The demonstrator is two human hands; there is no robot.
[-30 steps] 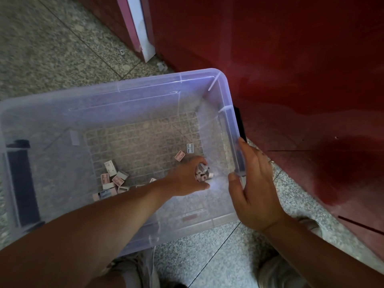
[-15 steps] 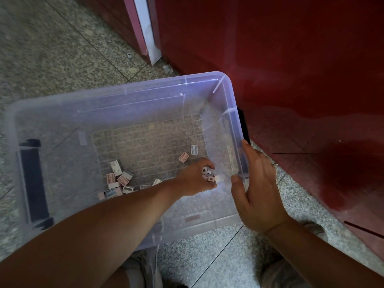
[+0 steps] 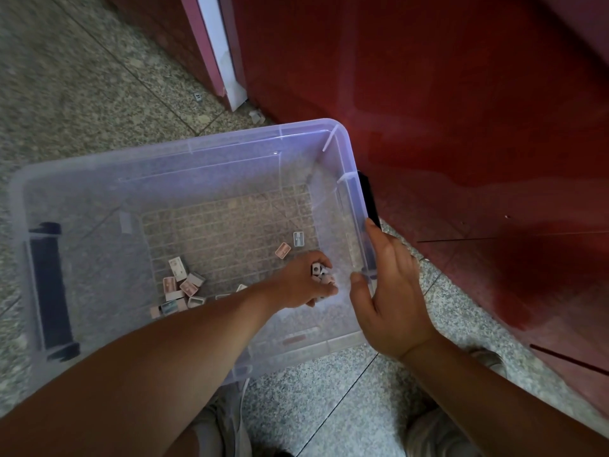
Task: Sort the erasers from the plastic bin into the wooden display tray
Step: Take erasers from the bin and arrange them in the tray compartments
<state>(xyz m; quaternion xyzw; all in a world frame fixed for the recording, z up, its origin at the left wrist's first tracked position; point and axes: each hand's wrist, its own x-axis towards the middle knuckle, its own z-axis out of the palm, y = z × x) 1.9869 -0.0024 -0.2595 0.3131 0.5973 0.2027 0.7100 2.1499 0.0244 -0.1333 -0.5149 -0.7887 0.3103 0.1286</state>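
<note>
Speckled stone floor [image 3: 66, 77] and a dark red wall [image 3: 461, 94] frame the scene. At the fingers [image 3: 309, 258] of the left hand [image 3: 296, 282], a handful of erasers [image 3: 321, 273] is clamped, the fingers curled round them low in the near right corner of the plastic bin [image 3: 197, 146]. A second ago these pieces lay under the fingertips on the bin floor. Since then the fingers have been drawn together and the pieces gathered up, so one batch is judged ready to be lifted out.

Just beyond the knuckles, a pink eraser [image 3: 282, 250] and a white eraser [image 3: 299, 239] are left lying flat and untouched, as before. The pink one's long axis is set diagonally, from near left to far right; the white one's runs nearly straight away from the person. Within the handful the pieces are jumbled, and no common axis can be told.

Further left, a loose heap [image 3: 181, 288] is seen beside the forearm, its pieces turned every way. The bin's right wall is pinched by the right hand [image 3: 392, 291], thumb inside and fingers outside, so the bin is steadied. The wooden display tray is not in view, and most of the sorting is judged to remain.
</note>
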